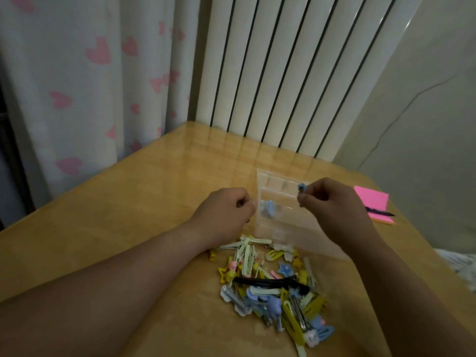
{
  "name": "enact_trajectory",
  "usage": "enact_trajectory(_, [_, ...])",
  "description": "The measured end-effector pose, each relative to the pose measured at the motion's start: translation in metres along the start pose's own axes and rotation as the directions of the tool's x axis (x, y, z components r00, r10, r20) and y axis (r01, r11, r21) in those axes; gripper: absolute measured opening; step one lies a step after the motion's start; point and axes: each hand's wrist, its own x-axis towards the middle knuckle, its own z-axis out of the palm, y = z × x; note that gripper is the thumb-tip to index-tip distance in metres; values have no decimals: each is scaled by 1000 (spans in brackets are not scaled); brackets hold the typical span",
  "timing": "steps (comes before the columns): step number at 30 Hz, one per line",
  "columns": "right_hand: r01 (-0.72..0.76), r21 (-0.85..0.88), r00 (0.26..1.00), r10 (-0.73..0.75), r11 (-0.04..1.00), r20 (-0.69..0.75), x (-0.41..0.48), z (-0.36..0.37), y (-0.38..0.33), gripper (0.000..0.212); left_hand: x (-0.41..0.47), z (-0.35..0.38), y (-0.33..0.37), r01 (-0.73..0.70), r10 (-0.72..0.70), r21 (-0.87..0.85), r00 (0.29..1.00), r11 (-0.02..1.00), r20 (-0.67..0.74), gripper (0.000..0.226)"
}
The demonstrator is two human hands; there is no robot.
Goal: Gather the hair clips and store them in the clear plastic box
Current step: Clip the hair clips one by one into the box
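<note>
**Blue star clip held over the clear box**

Head view: On a wooden worktop (144, 207) stands the clear plastic box (279, 228), divided into small compartments, set between the two forearms. One compartment on its left side holds a pale blue clip (269, 206). The other compartments look bare, though the dim light and the clear walls make that hard to read.

The right grip (332, 202) hovers above the box's far right part. Its fingertips pinch a blue star clip (301, 188), which sits at the top of the fingers, clear of the box.

The left grip (226, 210) is at the box's left edge with its fingers curled inward. Whether it clasps the rim or merely rests against it cannot be told from here.

Just in front of the box, between the forearms, lies the pile of hair clips (275, 292). It is a loose heap of yellow, blue, pale green and white pieces, with a few pink ones. A long black clip (270, 281) lies across its middle. The heap's far edge reaches the near side of the box, and a clear panel there covers some of the clips.

To the right, well apart from the pile, a pink sticky-note pad (373, 202) lies on the worktop with a dark pen (380, 212) across it. Behind the worktop stand a white ribbed radiator (283, 68) and a pale curtain (77, 73) printed with pink hearts.
</note>
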Motion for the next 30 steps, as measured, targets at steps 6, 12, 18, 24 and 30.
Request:
enact_trajectory(6, [-148,-61,972,157,987,176,51,25,-17,16,1,-2,0,4,-4,8,1000,1000,-1,26])
enact_trajectory(12, [-260,-241,907,322,935,272,67,46,-26,32,0,-2,1,-6,6,3,1000,1000,-6,27])
enact_trajectory(18, [-250,-292,906,329,923,265,70,57,-23,35,0,-2,0,-9,9,1,1000,1000,3,28])
enact_trajectory(24, [-123,-234,981,153,964,115,58,47,-8,35,3,0,-2,-6,6,12,1000,1000,-6,25])
enact_trajectory(30, [79,-33,995,-81,996,-64,1,12,2,31,2,-2,-1,0,0,11,1000,1000,-5,26])
